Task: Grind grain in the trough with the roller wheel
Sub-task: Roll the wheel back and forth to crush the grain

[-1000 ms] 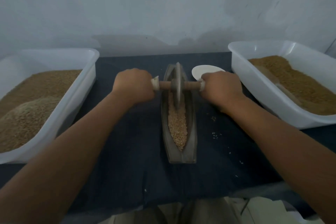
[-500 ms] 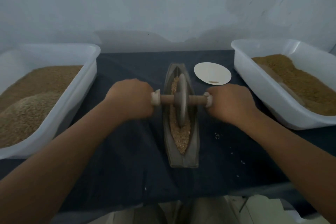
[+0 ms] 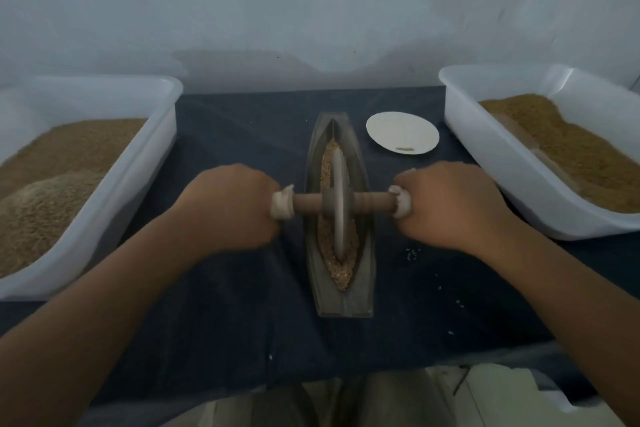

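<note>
1. Tub [image 3: 162,135] of white plastic at far left, heaped with stock grain [image 3: 69,156], well apart from the trough [image 3: 365,253].
2. Left hand [image 3: 228,208]: fingers curled tight round the pale left end of the axle [image 3: 306,204].
3. Roller wheel [image 3: 338,204]: upright on edge inside the trough, about mid-length, axle crosswise above the walls.
4. Grain [image 3: 341,274]: spread along the trough channel, partly cracked by appearance, gathered toward the near tip.
5. Right hand [image 3: 450,208]: fingers curled round the pale right end of the axle.
6. Paper plate [image 3: 401,135] and second tub [image 3: 485,166] further right; no hand on either.
7. Step in hand, as judged: rolling stroke, grinding under way and unfinished.
8. Next move: equal downward pressure from both hands, wheel vertical, stroke reversed short of the trough tip to prevent spillage.
</note>
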`<state>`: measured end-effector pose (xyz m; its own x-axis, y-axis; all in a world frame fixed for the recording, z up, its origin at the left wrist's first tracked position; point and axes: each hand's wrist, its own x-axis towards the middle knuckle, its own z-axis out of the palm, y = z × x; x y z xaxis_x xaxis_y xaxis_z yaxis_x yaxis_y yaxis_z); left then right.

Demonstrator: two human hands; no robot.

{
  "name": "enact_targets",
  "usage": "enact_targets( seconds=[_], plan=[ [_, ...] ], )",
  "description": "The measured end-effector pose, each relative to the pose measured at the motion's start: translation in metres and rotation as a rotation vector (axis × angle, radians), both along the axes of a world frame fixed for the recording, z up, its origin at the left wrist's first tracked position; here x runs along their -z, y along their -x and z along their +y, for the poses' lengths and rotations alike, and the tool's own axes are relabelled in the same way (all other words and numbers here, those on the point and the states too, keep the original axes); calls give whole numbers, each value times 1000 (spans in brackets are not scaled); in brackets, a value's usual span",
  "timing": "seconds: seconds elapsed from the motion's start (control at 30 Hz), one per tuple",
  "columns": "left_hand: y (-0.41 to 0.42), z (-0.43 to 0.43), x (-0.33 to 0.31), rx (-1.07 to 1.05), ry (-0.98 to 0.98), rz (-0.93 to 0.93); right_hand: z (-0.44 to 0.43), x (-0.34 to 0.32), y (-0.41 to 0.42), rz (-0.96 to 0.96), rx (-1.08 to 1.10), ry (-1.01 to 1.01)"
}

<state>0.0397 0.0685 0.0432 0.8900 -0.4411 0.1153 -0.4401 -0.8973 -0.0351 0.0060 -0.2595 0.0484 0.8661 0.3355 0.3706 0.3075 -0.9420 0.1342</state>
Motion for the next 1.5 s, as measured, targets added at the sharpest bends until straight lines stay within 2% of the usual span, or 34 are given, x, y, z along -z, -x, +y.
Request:
enact_targets(
  seconds=[0.07,0.23,0.33,0.5,0.7,0.77,0.93,1.1,1.3,1.4,1.5],
  plan=[
    [-25,-13,-3,-59,-11,42,8,0,-25,-18,64,11],
    [-73,-41,-18,-190,-5,-53,19,-7,-76,21,212,-52],
    [-52,-33,-19,-115,-20,-31,13,-6,-53,96,206,-40],
    [1,-4,-6,37,-42,-78,0,3,10,-9,82,13],
    [-59,-36,-18,-190,-23,-60,13,3,-68,-16,198,-44],
    [-76,-43,-27,-209,-12,-37,17,-3,-87,-12,222,-87],
    [-35,-28,-21,-111,-46,37,8,-6,-42,107,157,-31],
    [6,-7,-10,39,-96,-177,-7,-3,6,266,74,-51],
    [-66,-39,-19,-184,-70,-105,12,6,-65,45,242,-42],
    [-77,-44,-23,-209,-16,-95,17,-10,-83,64,245,-62],
    [-45,-31,-11,-172,6,-69,17,-14,-54,78,186,-21]
  ],
)
